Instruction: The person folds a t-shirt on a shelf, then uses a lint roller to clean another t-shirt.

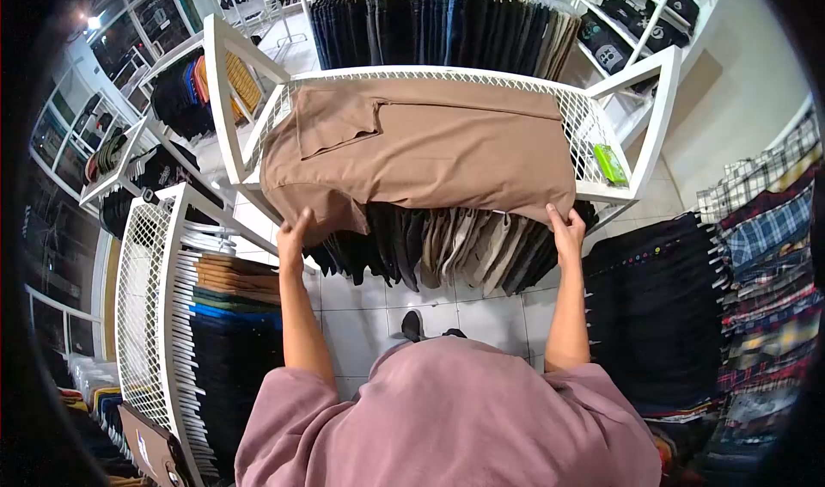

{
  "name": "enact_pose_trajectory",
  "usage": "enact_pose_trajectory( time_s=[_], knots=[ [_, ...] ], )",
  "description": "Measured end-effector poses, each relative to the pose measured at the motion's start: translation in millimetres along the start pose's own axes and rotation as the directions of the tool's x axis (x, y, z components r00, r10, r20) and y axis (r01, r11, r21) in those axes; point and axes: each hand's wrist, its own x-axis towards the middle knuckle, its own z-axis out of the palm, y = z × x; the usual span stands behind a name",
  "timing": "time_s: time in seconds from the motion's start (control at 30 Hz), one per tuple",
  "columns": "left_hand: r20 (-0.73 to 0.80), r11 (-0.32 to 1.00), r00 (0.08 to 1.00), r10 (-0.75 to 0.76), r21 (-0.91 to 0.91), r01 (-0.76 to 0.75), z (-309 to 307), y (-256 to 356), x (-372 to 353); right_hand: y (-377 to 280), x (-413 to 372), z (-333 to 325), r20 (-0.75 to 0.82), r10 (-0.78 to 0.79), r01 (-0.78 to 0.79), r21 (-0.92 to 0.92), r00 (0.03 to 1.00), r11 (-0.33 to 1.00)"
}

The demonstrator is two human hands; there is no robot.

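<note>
a pair of brown trousers (421,147) is spread flat across the white mesh top (589,128) of a clothes rack, with a patch pocket turned upward near the far left corner. the near edge of the garment is held at both ends. the left hand (295,233) is set on the near left corner, where the cloth hangs over the rack's edge; its grip is closed around a fold of fabric. the right hand (567,232) is set on the near right corner, and its grip is likewise pinched tight on the cloth. a small green packet (610,165) is seen on the mesh just beside the right edge of the trousers, untouched by either hand. below the mesh top, a row of dark and beige hanging trousers (447,251) is seen. folded garments (236,285) are stacked in a second white rack to the left, and checked shirts (765,229) are hung to the right. a tiled floor (361,315) is seen beneath.
</note>
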Motion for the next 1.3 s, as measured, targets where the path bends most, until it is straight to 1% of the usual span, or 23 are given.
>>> enact_pose_trajectory(
  time_s=[0.07,0.1,0.13,0.17,0.27,0.37,0.43,0.57,0.6,0.7,0.73,0.77,0.8,0.87,0.9,0.93,0.97,1.0,1.03,1.07,1.17,1.23,1.3],
  knots=[
    [0.161,0.966,0.982,-0.097,0.251,0.054,-28,-18,-19,2,-5,-10,0.034,0.043,-0.042,-0.022,0.998,0.999],
    [0.156,0.857,0.940,-0.305,0.474,0.199,-41,-9,-32,2,-8,-14,0.076,0.084,-0.081,-0.045,0.994,0.996],
    [0.169,0.846,0.921,-0.350,0.480,0.233,-46,3,-45,-2,-14,-16,0.076,0.103,-0.107,0.038,0.992,0.994],
    [0.138,0.871,0.914,-0.380,0.385,0.304,-46,24,-63,-8,-20,-22,0.073,0.105,-0.108,0.036,0.992,0.994],
    [0.120,0.994,0.988,-0.102,0.049,0.097,-38,90,-88,-28,-24,-40,0.147,0.107,-0.136,0.198,0.983,0.971],
    [0.039,0.906,0.999,0.017,-0.423,0.001,-14,152,-63,-70,-16,-36,0.015,0.033,-0.036,0.279,0.999,0.960],
    [0.114,0.866,0.993,-0.024,-0.494,0.077,7,188,-23,-95,4,-27,0.011,-0.017,0.010,0.441,1.000,0.897],
    [0.362,0.886,0.926,0.110,-0.458,0.074,56,214,99,-86,93,-18,0.078,0.103,-0.129,0.624,0.992,0.770],
    [0.332,0.892,0.939,0.095,-0.446,0.068,75,221,119,-86,108,-13,0.073,0.096,-0.120,0.628,0.993,0.769],
    [0.265,0.947,0.964,0.019,-0.313,0.068,129,239,156,-89,150,4,0.047,0.158,-0.157,0.569,0.986,0.807],
    [0.396,0.960,0.918,-0.038,-0.242,0.144,135,241,171,-86,159,9,0.010,0.162,-0.141,0.546,0.987,0.826],
    [0.244,0.989,0.968,-0.062,-0.118,0.092,148,234,181,-85,169,13,-0.024,0.164,-0.128,0.521,0.986,0.844],
    [0.277,0.996,0.960,0.042,-0.082,-0.020,156,230,178,-86,171,16,-0.022,0.160,-0.126,0.519,0.987,0.846],
    [0.298,0.973,0.929,0.219,0.007,-0.232,161,214,170,-84,166,27,-0.169,0.214,-0.171,0.233,0.962,0.957],
    [0.312,0.842,0.853,0.419,0.219,-0.494,151,194,177,-82,157,33,-0.155,0.214,-0.177,0.225,0.964,0.958],
    [0.346,0.701,0.808,0.477,0.406,-0.587,138,193,157,-79,144,38,-0.200,-0.069,0.048,-0.105,0.977,0.993],
    [0.394,0.513,0.762,0.514,0.570,-0.641,126,190,130,-75,131,46,-0.147,-0.350,0.263,-0.416,0.925,0.870],
    [0.352,0.301,0.720,0.598,0.734,-0.608,116,174,111,-71,119,54,-0.121,-0.343,0.269,-0.409,0.931,0.872],
    [0.337,0.075,0.663,0.669,0.856,-0.511,103,156,96,-67,105,62,-0.032,-0.385,0.291,-0.596,0.922,0.748],
    [0.298,0.108,0.690,0.660,0.871,-0.480,88,139,91,-65,92,70,0.067,-0.411,0.318,-0.750,0.909,0.580],
    [0.198,0.171,0.746,0.636,0.907,-0.386,53,101,86,-76,73,104,0.025,-0.385,0.218,-0.858,0.922,0.464],
    [0.152,0.177,0.749,0.645,0.923,-0.340,45,97,77,-93,63,138,0.038,-0.452,0.274,-0.840,0.891,0.468],
    [0.011,0.274,0.700,0.714,0.916,-0.294,42,93,73,-110,57,180,0.161,-0.591,0.527,-0.670,0.790,0.522]
  ],
)
